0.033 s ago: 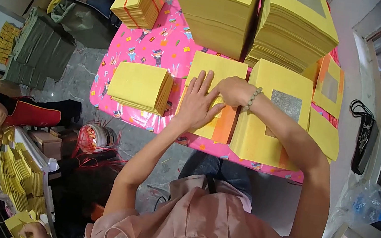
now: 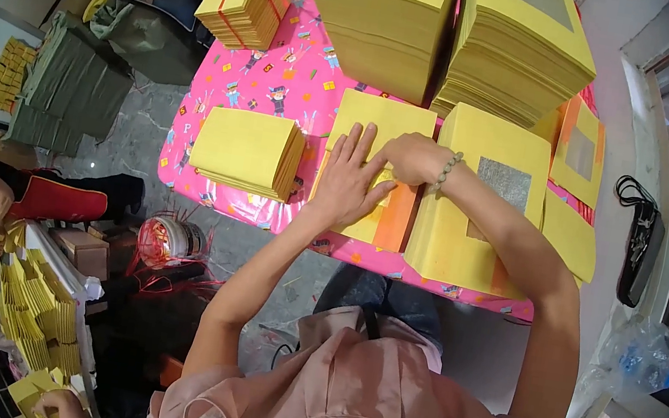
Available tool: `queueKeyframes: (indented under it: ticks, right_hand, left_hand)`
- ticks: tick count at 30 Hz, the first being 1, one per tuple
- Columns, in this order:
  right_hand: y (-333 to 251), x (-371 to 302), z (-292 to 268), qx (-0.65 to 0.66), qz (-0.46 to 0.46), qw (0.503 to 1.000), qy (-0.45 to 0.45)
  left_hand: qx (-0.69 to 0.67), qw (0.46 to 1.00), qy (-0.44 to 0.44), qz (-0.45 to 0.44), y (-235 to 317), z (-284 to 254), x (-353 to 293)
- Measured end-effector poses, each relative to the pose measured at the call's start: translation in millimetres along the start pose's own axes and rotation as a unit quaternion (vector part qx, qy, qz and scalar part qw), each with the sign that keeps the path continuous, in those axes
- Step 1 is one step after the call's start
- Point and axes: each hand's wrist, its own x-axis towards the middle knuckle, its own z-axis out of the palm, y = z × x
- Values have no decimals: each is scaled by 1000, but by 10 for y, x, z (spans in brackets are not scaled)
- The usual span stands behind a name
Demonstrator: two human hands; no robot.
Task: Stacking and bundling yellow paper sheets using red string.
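Observation:
My left hand (image 2: 348,180) lies flat with fingers spread on a yellow paper sheet (image 2: 384,116) with an orange band along its near right part. A crease or edge runs across the sheet under my fingers. My right hand (image 2: 414,160), wearing a beaded bracelet, is curled with knuckles up, pressing on the sheet beside the left fingertips; its fingertips are hidden. Under my right forearm lies a stack of yellow paper (image 2: 445,227) with a silver square on top. To the left sits a neat block of folded yellow paper (image 2: 244,146).
Tall yellow paper stacks (image 2: 376,32) stand at the table's far side, near a bundle (image 2: 242,6) tied with red string. The pink patterned cloth (image 2: 214,85) covers the table. At lower left, a person in a red apron (image 2: 59,205) works by more yellow paper (image 2: 38,311).

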Motion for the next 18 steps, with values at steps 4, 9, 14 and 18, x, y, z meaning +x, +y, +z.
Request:
queueKeyframes:
  ticks: [4,9,14,18]
  right_hand:
    - [-8,-5,-110,51,39,998,-15]
    - [149,146,-110,70,63,992,-83]
    - [41,122,-182,103,90,987,-89]
    - [-42,97,-155,3,78,997,-28]
  left_hand:
    - [-59,998,9,-8,-28,-44,20]
    - [-8,1000,-7,10,-77,-191,-39]
    - [46,999,-18,-5,-150,-198,-216]
    - [31,999,-18,-10,-150,-160,-219]
